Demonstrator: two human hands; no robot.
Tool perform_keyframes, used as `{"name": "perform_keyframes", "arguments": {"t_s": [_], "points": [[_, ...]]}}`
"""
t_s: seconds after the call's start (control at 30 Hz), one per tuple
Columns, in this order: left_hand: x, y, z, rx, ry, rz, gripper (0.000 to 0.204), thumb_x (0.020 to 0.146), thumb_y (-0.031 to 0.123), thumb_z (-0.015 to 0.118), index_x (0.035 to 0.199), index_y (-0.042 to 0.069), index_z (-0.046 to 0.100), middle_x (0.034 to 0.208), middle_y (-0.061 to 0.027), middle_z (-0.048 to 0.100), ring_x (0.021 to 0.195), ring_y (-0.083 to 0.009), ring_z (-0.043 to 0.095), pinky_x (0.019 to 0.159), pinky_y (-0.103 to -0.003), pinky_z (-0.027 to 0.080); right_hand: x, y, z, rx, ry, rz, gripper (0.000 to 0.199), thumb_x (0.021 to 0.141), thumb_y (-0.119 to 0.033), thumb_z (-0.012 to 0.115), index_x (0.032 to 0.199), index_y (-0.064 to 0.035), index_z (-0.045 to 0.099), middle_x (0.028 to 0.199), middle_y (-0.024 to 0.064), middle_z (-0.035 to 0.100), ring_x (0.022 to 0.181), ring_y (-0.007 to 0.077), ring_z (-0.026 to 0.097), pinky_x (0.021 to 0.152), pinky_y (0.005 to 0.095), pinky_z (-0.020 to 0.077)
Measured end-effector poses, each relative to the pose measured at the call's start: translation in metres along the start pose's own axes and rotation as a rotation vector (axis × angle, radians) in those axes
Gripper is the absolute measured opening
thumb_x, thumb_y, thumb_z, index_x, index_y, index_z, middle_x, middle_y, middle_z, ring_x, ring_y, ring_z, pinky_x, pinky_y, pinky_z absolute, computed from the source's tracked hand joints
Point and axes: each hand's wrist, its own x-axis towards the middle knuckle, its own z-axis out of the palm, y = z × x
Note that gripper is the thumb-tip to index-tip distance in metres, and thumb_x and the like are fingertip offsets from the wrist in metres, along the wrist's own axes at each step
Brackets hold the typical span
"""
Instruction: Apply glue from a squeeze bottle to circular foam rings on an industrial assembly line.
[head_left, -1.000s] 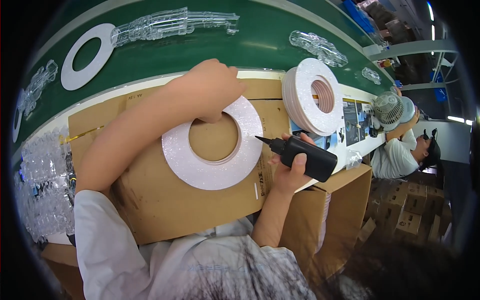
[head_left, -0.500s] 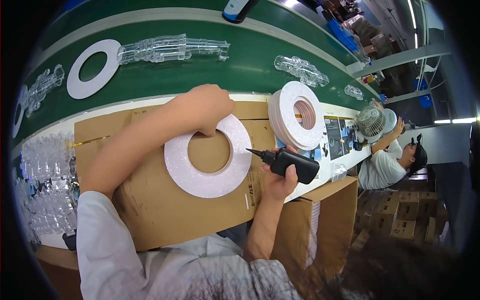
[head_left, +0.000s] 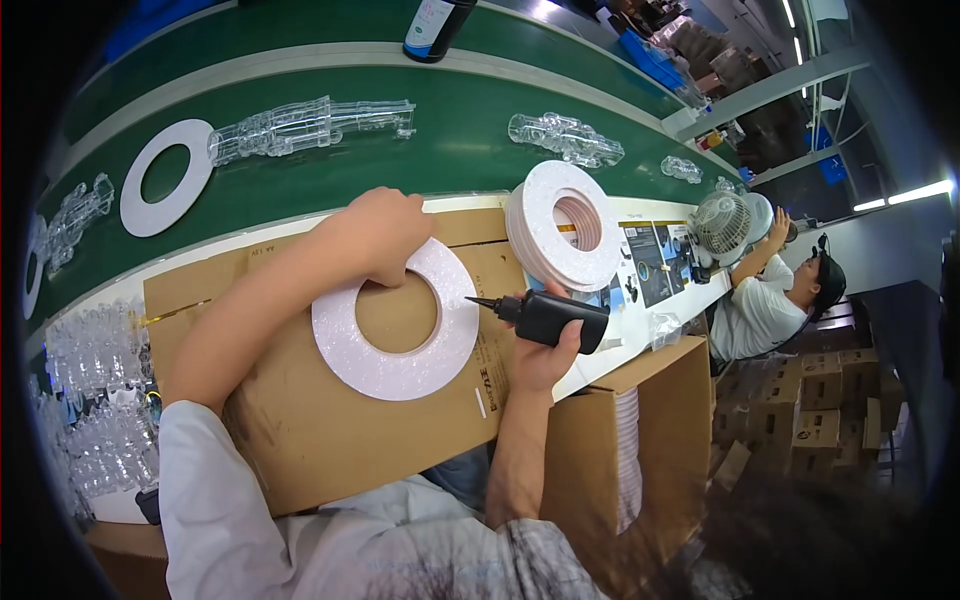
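Observation:
A flat white speckled ring (head_left: 345, 355) lies on a brown cardboard sheet (head_left: 350, 450) in front of me. My left hand (head_left: 395, 235) is closed over the ring's far edge, its fingers reaching down into the hole; the fingertips are partly hidden. In my right hand (head_left: 545, 360) is a black squeeze bottle (head_left: 560, 320) with a long thin nozzle. The bottle is tilted almost level, and its tip points left at the ring's right edge; whether it touches cannot be told. Behind the bottle stands a stack of similar white rings (head_left: 538, 235).
Past the cardboard runs a green conveyor belt (head_left: 470, 150) bearing clear plastic parts (head_left: 310, 130) and another white ring (head_left: 140, 215). Many clear parts (head_left: 100, 350) crowd the left. An open carton (head_left: 655, 430) sits at right, near a fan (head_left: 722, 225) and a seated person (head_left: 765, 310).
The whole view has shifted, so most things sit further left. My hands keep their holds on the ring and the bottle, with little movement relative to each other.

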Motion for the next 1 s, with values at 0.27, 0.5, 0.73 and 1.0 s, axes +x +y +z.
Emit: {"name": "perform_keyframes", "arguments": {"t_s": [0.27,0.5,0.73,1.0], "points": [[-0.002,0.002,0.001,0.024,0.049,-0.007,0.045,0.06,0.018,0.079,0.101,0.0,0.069,0.103,-0.0213,0.065,0.089,-0.0334,0.069,0.078,-0.04,0.056,0.0,0.009,-0.012,0.16,0.019,-0.093,0.072,0.094,-0.055,0.05,0.135,0.0046,0.049,0.109,0.0191,0.065,0.093,0.0269,0.067,0.078,0.0363,0.0575],[0.002,0.011,0.004,0.043,0.033,0.044,0.051,0.058,0.017,0.079,0.105,0.002,0.065,0.105,-0.0231,0.063,0.088,-0.0378,0.067,0.081,-0.042,0.054,0.011,-0.005,0.001,0.268,0.145,-0.183,0.064,0.095,-0.036,0.057,0.15,-0.0094,0.036,0.116,0.0188,0.064,0.094,0.0226,0.065,0.062,0.029,0.0559],[0.004,0.011,0.006,0.037,-0.009,0.047,0.054,0.06,0.014,0.081,0.113,0.011,0.07,0.105,-0.0184,0.065,0.098,-0.0321,0.067,0.084,-0.046,0.051,0.014,-0.008,0.001,0.542,0.161,-0.036,0.063,0.094,-0.043,0.054,0.149,-0.0162,0.04,0.116,0.0159,0.064,0.081,0.0244,0.067,0.036,0.0279,0.0421],[-0.004,0.012,0.0,0.06,-0.035,0.115,0.044,0.067,0.011,0.079,0.11,0.012,0.069,0.105,-0.0209,0.065,0.104,-0.0353,0.064,0.087,-0.049,0.049,0.008,-0.015,0.013,0.635,0.229,0.024,0.062,0.095,-0.041,0.054,0.149,-0.015,0.038,0.118,0.0204,0.061,0.095,0.0301,0.068,0.074,0.0401,0.0619]]}}
